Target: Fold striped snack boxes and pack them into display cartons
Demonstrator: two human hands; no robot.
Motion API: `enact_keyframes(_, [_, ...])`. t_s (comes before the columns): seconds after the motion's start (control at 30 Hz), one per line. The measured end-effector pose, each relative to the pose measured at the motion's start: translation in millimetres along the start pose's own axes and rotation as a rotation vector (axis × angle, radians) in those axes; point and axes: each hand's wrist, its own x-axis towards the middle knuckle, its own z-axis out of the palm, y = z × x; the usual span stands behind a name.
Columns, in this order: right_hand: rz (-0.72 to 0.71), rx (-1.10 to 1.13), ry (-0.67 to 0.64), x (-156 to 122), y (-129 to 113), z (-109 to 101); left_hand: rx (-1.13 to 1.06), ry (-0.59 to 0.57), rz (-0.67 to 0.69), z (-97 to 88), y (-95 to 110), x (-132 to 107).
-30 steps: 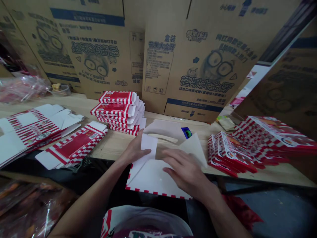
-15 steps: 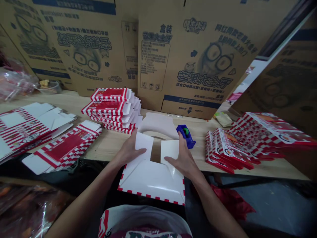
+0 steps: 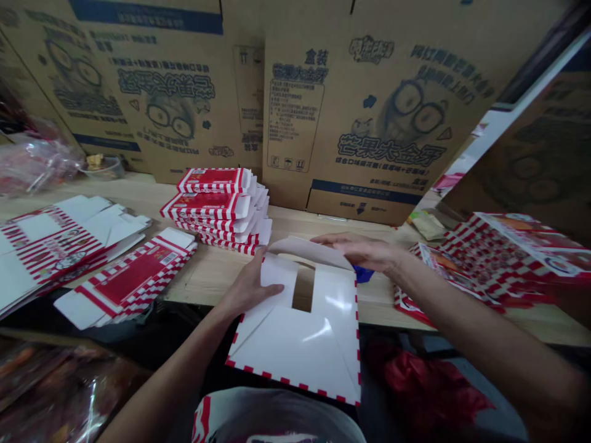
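A white carton with a red-and-white checked edge stands in front of me at the table edge, its two side flaps folded inward with a gap between them. My left hand grips its left side, thumb over the left flap and fingers round the outside. Behind the raised far flap, my right hand reaches across with outstretched fingers touching it. A blue tape dispenser is mostly hidden beneath the right hand.
Folded striped cartons are piled behind on the left, with flat ones nearer. Filled-looking printed boxes stand at right. Large cardboard boxes form a wall at the back. Wrapped packs lie at lower left.
My right hand has left the right flap and moved to the far flap, which now leans toward me. The left hand keeps its hold on the carton's left side.
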Motion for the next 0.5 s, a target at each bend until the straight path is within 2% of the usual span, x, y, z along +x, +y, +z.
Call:
enact_keyframes(0.07, [0.053,-0.016,-0.156,3.8,0.7,3.3,-0.013,-0.036,0.021,1.9,1.3,0.9])
enact_keyframes(0.1, [0.055,-0.083,-0.238,6.1,1.0,6.9,-0.027,-0.05,0.014,2.6,1.8,1.6])
enact_keyframes(0.13, [0.036,-0.198,-0.264,8.4,1.3,11.5,-0.045,-0.059,-0.005,3.0,2.1,2.4])
enact_keyframes(0.27, [-0.059,-0.627,-0.214,11.5,4.3,32.6,-0.142,-0.082,-0.112,0.7,2.9,3.8])
enact_keyframes(0.37, [-0.123,-0.74,-0.161,8.4,9.4,40.3,-0.202,-0.078,-0.166,-1.4,2.9,3.3])
enact_keyframes(0.5, [-0.194,-0.791,-0.179,5.6,14.7,40.4,-0.217,-0.047,-0.143,1.0,-1.5,4.0])
